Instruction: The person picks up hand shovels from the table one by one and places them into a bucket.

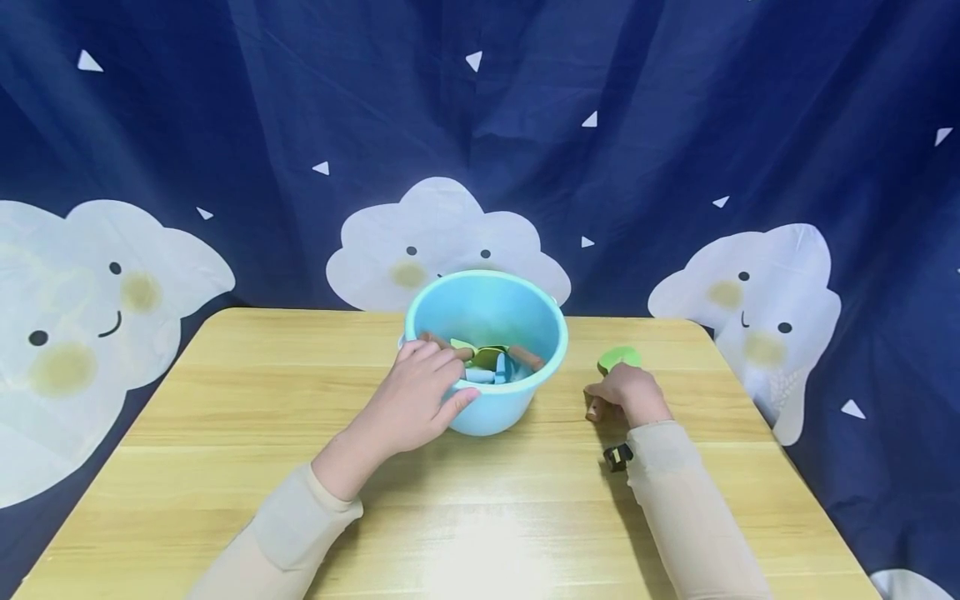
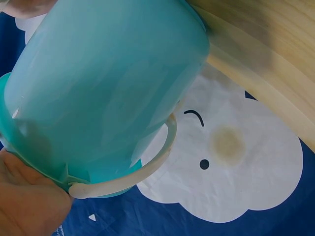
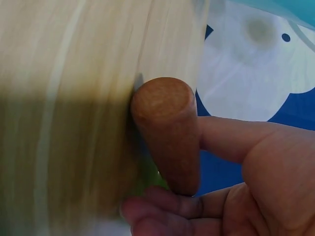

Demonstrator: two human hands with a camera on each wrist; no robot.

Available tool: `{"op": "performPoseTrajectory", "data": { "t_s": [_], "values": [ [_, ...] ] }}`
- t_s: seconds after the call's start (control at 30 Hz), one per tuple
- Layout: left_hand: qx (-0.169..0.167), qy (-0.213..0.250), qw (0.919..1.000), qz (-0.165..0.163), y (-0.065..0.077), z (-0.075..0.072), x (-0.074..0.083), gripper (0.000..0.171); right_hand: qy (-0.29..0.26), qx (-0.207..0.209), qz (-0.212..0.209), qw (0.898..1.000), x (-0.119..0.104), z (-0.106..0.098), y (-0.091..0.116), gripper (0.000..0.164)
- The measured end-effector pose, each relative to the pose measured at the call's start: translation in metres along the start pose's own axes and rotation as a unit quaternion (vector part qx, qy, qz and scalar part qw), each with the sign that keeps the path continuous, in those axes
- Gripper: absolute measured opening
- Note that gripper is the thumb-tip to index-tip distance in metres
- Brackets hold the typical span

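A light blue bucket (image 1: 487,412) stands upright on the table. My left hand (image 1: 412,396) grips its near-left rim, fingers over the edge and thumb outside. In the left wrist view, part of the left palm (image 2: 32,194) lies against the rim beside the white handle (image 2: 123,177). Right of the bucket, my right hand (image 1: 630,393) holds a tool with a brown handle and a green head (image 1: 618,357), low at the table. The right wrist view shows the brown handle (image 3: 167,132) between thumb and fingers; its green head is mostly hidden there.
Inside the bucket lie several pieces, among them a brown handle (image 1: 527,358), a green part (image 1: 487,358) and a light blue piece (image 1: 480,376). The wooden table (image 1: 480,500) ends at a dark blue curtain (image 1: 480,100) with cloud faces. A black wrist device (image 1: 618,457) hangs beside the right sleeve.
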State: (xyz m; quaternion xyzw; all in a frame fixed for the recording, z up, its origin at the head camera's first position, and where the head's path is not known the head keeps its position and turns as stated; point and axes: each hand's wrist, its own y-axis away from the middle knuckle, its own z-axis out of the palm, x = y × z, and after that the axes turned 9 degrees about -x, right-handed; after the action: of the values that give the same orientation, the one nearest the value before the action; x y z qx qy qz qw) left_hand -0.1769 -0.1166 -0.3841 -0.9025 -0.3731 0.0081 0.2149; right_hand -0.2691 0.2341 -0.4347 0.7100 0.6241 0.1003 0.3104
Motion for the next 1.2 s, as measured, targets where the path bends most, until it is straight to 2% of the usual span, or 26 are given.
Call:
{"op": "performPoseTrajectory", "data": {
  "t_s": [0.43,0.83,1.2],
  "values": [
    [0.000,0.001,1.0000,0.000,0.000,0.000,0.001,0.046,-0.036,0.007,-0.002,0.999,0.003,0.001,0.005,0.043],
    [-0.003,0.002,1.0000,-0.003,0.000,0.001,0.000,0.048,-0.034,0.007,-0.019,0.999,0.003,-0.004,0.013,0.042],
    [-0.004,0.005,1.0000,-0.004,0.000,0.000,0.001,0.048,0.004,0.007,-0.029,1.000,0.002,-0.012,0.013,0.044]
  ]
}}
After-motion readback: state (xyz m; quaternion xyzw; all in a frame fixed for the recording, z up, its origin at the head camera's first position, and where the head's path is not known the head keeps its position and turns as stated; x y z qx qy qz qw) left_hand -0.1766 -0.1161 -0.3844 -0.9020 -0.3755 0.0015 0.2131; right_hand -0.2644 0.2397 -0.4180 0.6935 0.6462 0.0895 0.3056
